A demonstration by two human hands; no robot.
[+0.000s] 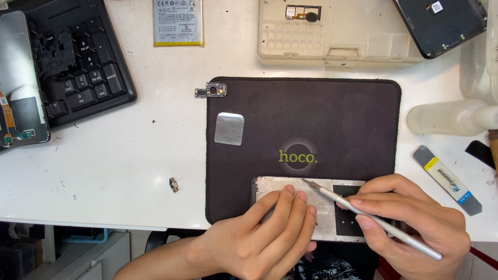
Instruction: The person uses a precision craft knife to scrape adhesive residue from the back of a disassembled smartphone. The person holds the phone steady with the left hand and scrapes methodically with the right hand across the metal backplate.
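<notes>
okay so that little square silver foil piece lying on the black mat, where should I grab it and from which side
The silver foil piece lies flat on the black mat, so there is nothing to pinch from above. Probably best to lift its left edge, near the mat's border: come in low from the left, slide a fingernail under that edge, then pinch it. Both the left hand and right hand are busy.

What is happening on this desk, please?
A person works on an opened phone frame that lies on a dark work mat. The left hand presses flat on the frame, while the right hand holds a thin metal craft knife like a pen, its tip on the frame's upper edge. A small silver foil piece lies on the mat, a small camera bracket at its corner, and a battery, a keyboard and a blue-grey pry tool lie around on the white table.
</notes>
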